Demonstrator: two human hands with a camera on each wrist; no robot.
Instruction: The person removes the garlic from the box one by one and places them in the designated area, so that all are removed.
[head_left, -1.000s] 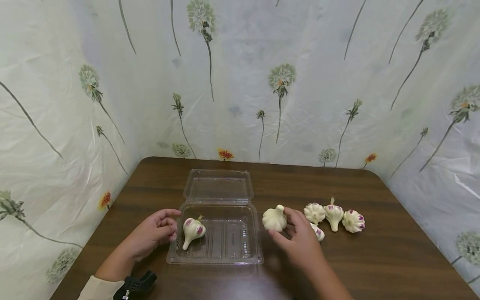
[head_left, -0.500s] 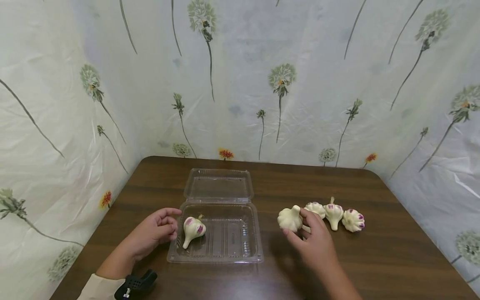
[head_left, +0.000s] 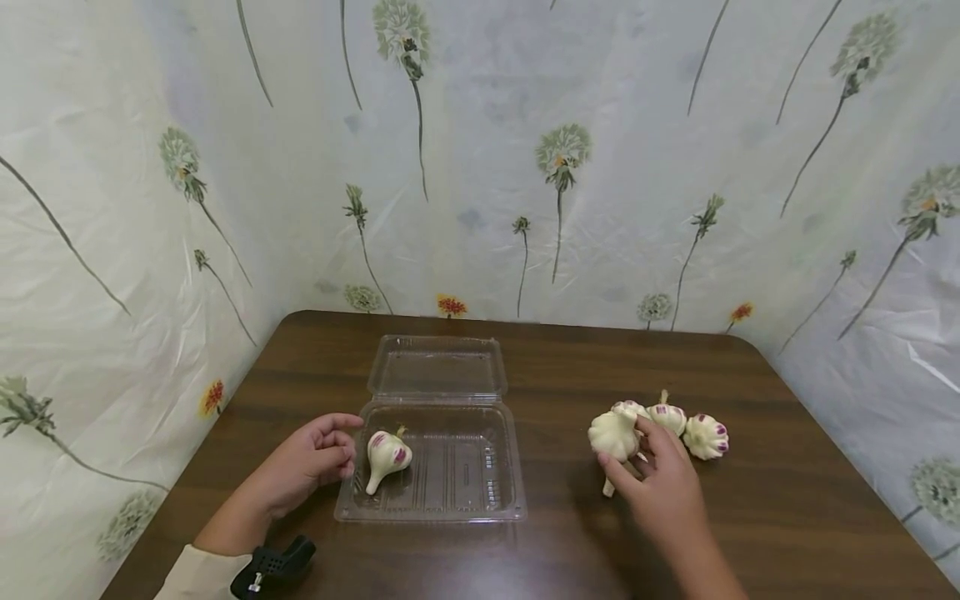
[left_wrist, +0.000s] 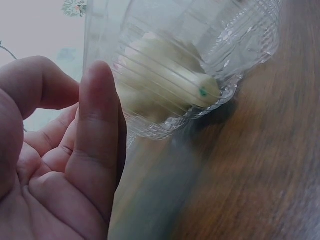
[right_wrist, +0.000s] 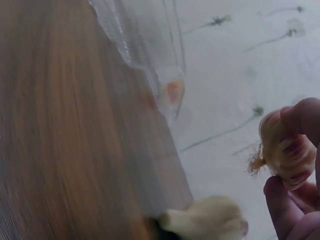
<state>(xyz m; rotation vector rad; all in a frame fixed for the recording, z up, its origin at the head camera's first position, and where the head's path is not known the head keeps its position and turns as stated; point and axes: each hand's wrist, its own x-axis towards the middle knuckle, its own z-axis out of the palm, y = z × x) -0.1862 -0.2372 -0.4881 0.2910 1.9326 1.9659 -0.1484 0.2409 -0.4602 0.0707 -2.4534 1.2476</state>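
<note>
My right hand [head_left: 660,492] holds a white garlic bulb [head_left: 613,437] by thumb and fingers above the table, its neck tilted up. The right wrist view shows purple streaks and a tuft of roots on this held garlic bulb [right_wrist: 287,152]. Below and behind it sit several more bulbs, one largely hidden by the hand. My left hand [head_left: 311,462] rests at the left side of an open clear plastic container [head_left: 457,510], fingers loosely bent, fingertips by the rim. Inside the container, at the left, lies one purple-streaked garlic bulb [head_left: 387,458], neck toward me.
The container's hinged lid [head_left: 438,367] lies folded back behind it. At the right, a purple-marked garlic bulb [head_left: 707,437] ends the group on the brown wooden table [head_left: 765,517]. A flower-printed sheet [head_left: 480,167] hangs around the back and sides.
My right hand has moved to the right with the garlic bulb, away from the container and over to the other bulbs. The left hand and the container have stayed in place.
</note>
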